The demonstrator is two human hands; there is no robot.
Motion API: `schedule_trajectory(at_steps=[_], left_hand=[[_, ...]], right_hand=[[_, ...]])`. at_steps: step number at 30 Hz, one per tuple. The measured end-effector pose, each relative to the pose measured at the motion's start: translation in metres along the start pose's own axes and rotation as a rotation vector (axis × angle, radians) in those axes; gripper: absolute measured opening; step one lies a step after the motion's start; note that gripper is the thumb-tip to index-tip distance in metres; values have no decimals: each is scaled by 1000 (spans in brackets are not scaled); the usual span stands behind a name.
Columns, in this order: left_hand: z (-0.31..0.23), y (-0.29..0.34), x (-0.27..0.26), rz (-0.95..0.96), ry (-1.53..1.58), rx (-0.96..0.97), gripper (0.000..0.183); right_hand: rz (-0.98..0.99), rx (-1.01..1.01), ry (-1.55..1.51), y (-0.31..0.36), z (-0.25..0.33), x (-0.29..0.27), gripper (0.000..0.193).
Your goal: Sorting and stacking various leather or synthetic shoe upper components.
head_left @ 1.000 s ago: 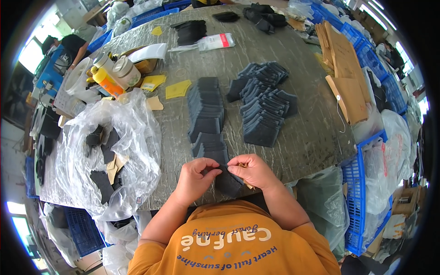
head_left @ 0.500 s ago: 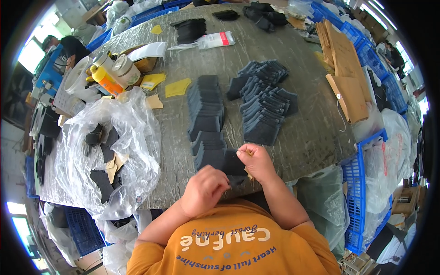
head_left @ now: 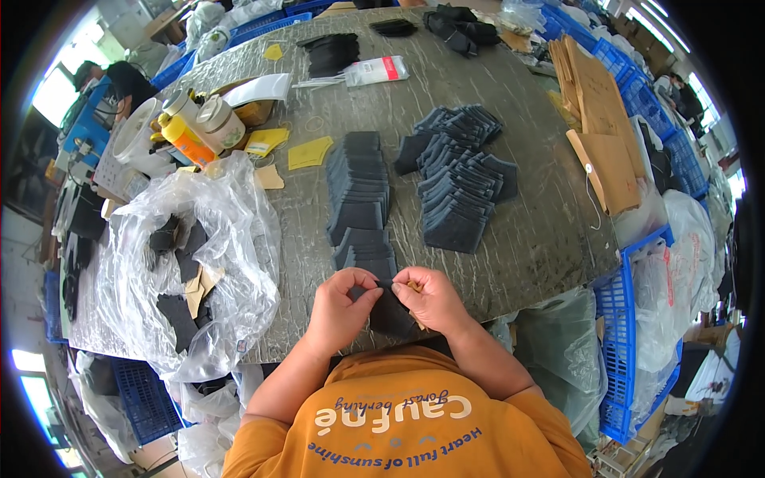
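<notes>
My left hand [head_left: 343,311] and my right hand [head_left: 433,301] meet at the table's near edge, thumbs and fingers pinching the upper edge of a dark fabric piece [head_left: 392,317]. The piece hangs down between them. Something thin and tan [head_left: 414,285] is also tucked in my right hand; its kind is unclear. Just beyond my hands runs an overlapping row of dark grey fabric pieces [head_left: 357,187], its near end partly hidden by my fingers. Right of that row lies a fanned heap of similar pieces [head_left: 462,187].
At left, a clear plastic bag [head_left: 247,231] holds dark and tan scraps. Behind it stand an orange-yellow bottle [head_left: 187,142] and a lidded jar [head_left: 219,119]. Yellow pieces [head_left: 309,153] lie nearby. Brown cardboard [head_left: 602,119] and a blue crate [head_left: 617,342] are at right.
My left hand has moved up and right to pinch the dark piece. My right hand has come slightly lower, and the piece now hangs between both hands.
</notes>
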State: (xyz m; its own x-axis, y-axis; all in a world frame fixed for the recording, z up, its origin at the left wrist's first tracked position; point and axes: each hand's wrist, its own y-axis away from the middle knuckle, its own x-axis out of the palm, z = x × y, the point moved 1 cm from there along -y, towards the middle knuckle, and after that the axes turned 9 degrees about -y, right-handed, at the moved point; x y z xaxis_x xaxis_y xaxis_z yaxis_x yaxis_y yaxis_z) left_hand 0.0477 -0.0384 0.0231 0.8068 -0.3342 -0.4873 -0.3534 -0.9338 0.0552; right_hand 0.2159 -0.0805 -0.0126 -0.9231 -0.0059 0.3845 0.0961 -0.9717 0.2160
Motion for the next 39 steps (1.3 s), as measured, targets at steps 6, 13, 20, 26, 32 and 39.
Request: schedule_trajectory(at_steps=[6,13,20,26,32,39], left_hand=[[14,-1,0,54,179,-108,7],[14,-3,-2,78,206,-156,7],[3,-4,1,-21,567,-189,12],[30,1,4,155,357,-200,16],[30,-5,4,-42,713,-238,11],[30,-10,1,-15,632,-388,33]], right_hand=[[23,-68,96,0,3,2,11],[-15,-4,53,2,1,4,8],[5,32,44,3,6,5,7],[-12,-3,90,2,12,4,9],[36,71,-10,6,9,-11,12],[-120,18,329,2,25,-30,12]])
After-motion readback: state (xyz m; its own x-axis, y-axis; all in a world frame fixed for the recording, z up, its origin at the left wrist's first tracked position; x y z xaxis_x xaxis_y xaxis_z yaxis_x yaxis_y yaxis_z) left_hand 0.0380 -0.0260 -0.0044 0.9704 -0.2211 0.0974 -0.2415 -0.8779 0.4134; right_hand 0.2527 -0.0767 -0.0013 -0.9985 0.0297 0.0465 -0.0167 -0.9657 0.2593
